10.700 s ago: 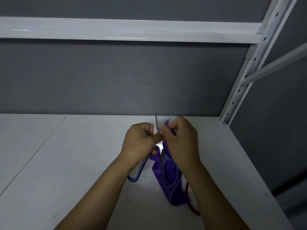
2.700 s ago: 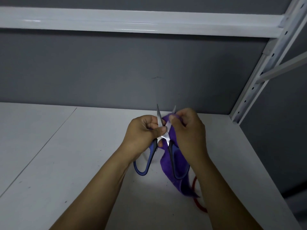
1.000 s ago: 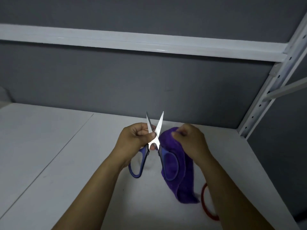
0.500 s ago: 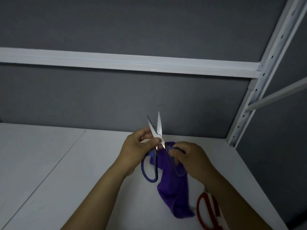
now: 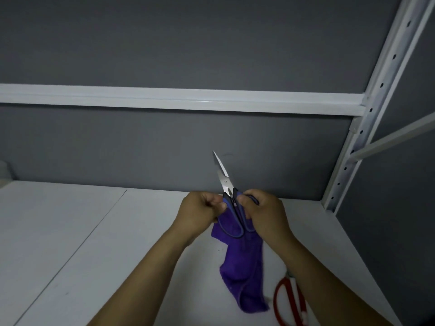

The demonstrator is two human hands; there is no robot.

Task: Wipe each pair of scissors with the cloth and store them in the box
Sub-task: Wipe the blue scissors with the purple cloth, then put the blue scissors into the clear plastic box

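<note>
We are seeing a dim grey wall [image 5: 164, 38], white rail [image 5: 164, 98] crossing mid-frame, perforated upright [image 5: 376, 90] at right, white shelf [image 5: 70, 220] below.

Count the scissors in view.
2. Blue scissors gripped by left hand and right hand above the shelf; red scissors lying on it, partly under the right forearm. More possibly offscreen.

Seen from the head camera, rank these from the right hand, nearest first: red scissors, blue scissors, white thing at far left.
1. Blue scissors, gripped in the right hand.
2. Red scissors, on the shelf, lower right.
3. White thing, far left edge.
</note>
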